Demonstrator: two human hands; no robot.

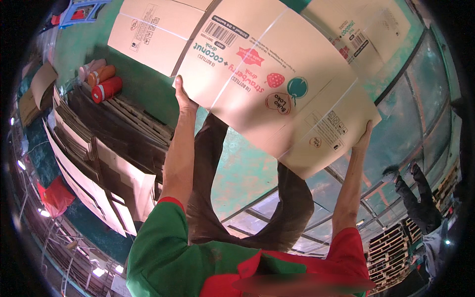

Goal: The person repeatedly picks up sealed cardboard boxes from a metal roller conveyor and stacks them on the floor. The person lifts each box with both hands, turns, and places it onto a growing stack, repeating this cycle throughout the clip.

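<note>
A flat stack of printed brown cardboard (302, 54), bound with thin pale straps, is held up in front of my body at a slant. My left hand (185, 98) is closed on its near left edge, the thumb showing and the other fingers hidden underneath. At the right corner, my right hand (364, 137) grips the edge, with most of its fingers out of sight. Just beyond the left edge lies another strapped cardboard bundle (166, 34). A similar printed cardboard bundle (381, 54) lies on the green surface at the far right.
Piled flat cardboard (126, 173) stands close on my left. Behind it sit a red cylinder (107, 89), an orange one (102, 75) and a pink one (89, 69). Another person (420, 198) is at the right, near wooden pallets (391, 255). Red sheeting (56, 197) hangs far left.
</note>
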